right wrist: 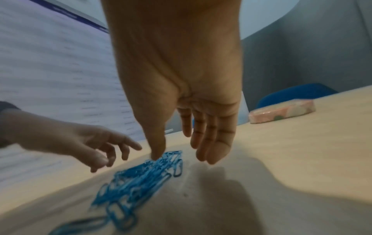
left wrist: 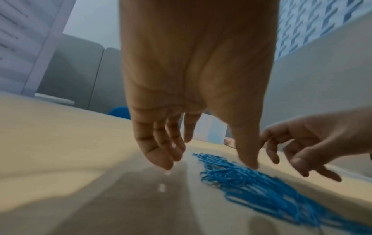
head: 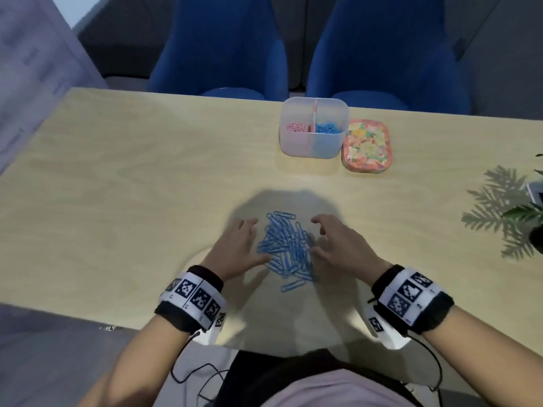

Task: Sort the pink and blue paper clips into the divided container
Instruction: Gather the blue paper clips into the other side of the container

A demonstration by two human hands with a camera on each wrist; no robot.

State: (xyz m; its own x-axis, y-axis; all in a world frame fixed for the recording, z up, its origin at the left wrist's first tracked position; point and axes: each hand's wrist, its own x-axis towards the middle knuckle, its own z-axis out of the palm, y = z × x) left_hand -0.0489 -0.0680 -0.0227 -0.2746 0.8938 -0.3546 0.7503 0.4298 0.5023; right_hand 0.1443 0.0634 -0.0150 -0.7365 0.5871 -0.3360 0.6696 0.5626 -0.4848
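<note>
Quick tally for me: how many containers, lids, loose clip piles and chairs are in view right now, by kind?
Divided container, pink clips left, blue clips right: 1
Floral lid beside it: 1
Loose pile of blue clips on the table, between left hand and right hand: 1
Blue chairs: 2
Total: 5

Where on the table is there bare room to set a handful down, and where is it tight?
Bare table spreads left of the divided container, and between it and the blue paper clips. It is crowded by the floral tin beside the container, near the plant, and around the pile, flanked by the left hand and right hand.
</note>
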